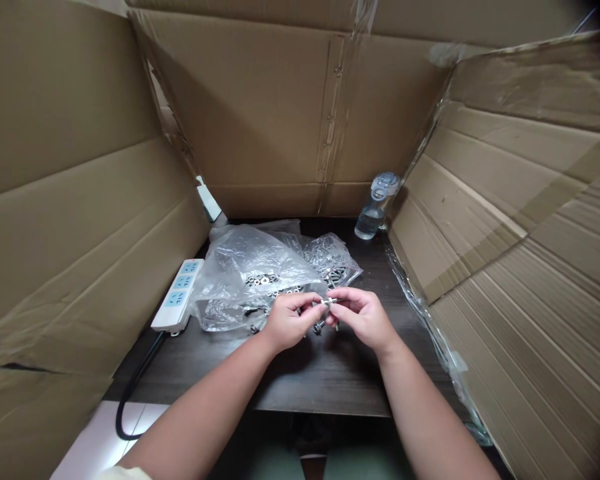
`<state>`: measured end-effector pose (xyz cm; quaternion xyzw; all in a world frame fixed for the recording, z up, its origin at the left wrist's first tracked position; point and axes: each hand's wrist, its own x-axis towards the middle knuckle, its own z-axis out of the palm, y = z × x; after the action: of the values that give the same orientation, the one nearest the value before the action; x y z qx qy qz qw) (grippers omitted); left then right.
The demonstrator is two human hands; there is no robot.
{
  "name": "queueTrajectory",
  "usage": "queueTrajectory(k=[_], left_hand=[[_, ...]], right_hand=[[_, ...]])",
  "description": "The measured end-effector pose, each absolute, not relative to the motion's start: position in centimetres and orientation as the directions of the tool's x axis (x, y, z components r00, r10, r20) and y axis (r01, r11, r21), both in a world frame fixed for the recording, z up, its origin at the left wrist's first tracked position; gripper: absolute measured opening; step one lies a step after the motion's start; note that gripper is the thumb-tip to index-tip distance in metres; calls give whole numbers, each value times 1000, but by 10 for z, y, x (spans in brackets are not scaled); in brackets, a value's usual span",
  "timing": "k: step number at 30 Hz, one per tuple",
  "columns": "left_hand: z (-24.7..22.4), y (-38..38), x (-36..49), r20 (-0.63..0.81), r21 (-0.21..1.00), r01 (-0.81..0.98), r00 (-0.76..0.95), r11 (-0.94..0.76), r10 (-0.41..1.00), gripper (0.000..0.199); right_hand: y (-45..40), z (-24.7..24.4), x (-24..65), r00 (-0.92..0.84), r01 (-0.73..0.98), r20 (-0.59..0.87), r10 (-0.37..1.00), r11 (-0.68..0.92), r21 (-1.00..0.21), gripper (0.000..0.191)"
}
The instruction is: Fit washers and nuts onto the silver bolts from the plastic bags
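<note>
My left hand [293,319] and my right hand [363,317] meet over the dark table, fingertips nearly touching. Both pinch a small shiny metal fastener [327,302] between thumb and forefinger. It looks like a thin bolt with a part on it, but the fingers cover much of it. Just beyond the hands, a large clear plastic bag [245,250] holds nuts and washers [265,281]. Behind my right hand, a smaller clear bag [327,252] contains bolts or screws [336,275]. Several loose bolts [317,328] lie under and beside the fingers.
A white power strip [180,293] with a black cable [130,387] stands at the left. A clear water bottle [373,210] stands at the back right. Cardboard walls [260,107] enclose the dark tabletop [330,393] on the left, back and right.
</note>
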<state>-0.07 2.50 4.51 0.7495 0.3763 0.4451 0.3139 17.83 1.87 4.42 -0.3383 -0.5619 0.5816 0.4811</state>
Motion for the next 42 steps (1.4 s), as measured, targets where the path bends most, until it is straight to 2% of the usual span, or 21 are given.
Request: queueTrajectory(k=[3, 5, 7, 10, 13, 17, 19, 21, 23, 27, 32, 35, 37, 42], left_hand=[[44, 25, 0, 436, 804, 282, 320, -524, 841, 18], [44, 25, 0, 432, 802, 293, 316, -520, 845, 17], [45, 25, -1, 423, 806, 298, 315, -512, 850, 18], [47, 25, -2, 416, 810, 299, 312, -504, 854, 18], [46, 26, -2, 414, 810, 296, 322, -506, 851, 17], [44, 26, -1, 423, 808, 291, 319, -513, 848, 16], [44, 26, 0, 418, 811, 292, 318, -507, 851, 17], [45, 26, 0, 405, 816, 296, 319, -496, 857, 19], [46, 26, -1, 392, 823, 300, 315, -482, 864, 21], [47, 25, -2, 379, 837, 283, 316, -468, 870, 20], [45, 25, -1, 388, 822, 295, 336, -488, 858, 22], [45, 25, 1, 424, 794, 308, 338, -525, 840, 21], [47, 25, 1, 418, 787, 313, 364, -532, 833, 20], [49, 25, 0, 360, 846, 292, 305, -446, 882, 23]], right_hand=[[19, 43, 177, -304, -110, 126, 944, 96, -989, 21], [21, 42, 177, -308, -70, 101, 946, 83, -994, 30], [21, 41, 176, -294, -93, 89, 952, 64, -994, 35], [21, 42, 178, -290, -186, 125, 949, 72, -980, 23], [20, 44, 181, -318, -200, 140, 938, 78, -977, 29], [20, 45, 179, -315, -90, 108, 943, 84, -992, 20], [21, 45, 178, -306, -40, 108, 946, 100, -994, 31], [22, 44, 177, -282, -63, 106, 953, 92, -994, 34], [22, 44, 178, -273, -143, 114, 955, 76, -987, 25], [20, 44, 181, -302, -198, 136, 943, 78, -977, 27], [20, 44, 178, -317, -74, 119, 941, 100, -992, 23], [22, 40, 175, -316, 30, 95, 944, 109, -994, 36], [24, 38, 174, -285, -11, 61, 957, 61, -998, 40], [23, 41, 178, -297, -191, 97, 950, 40, -981, 28]])
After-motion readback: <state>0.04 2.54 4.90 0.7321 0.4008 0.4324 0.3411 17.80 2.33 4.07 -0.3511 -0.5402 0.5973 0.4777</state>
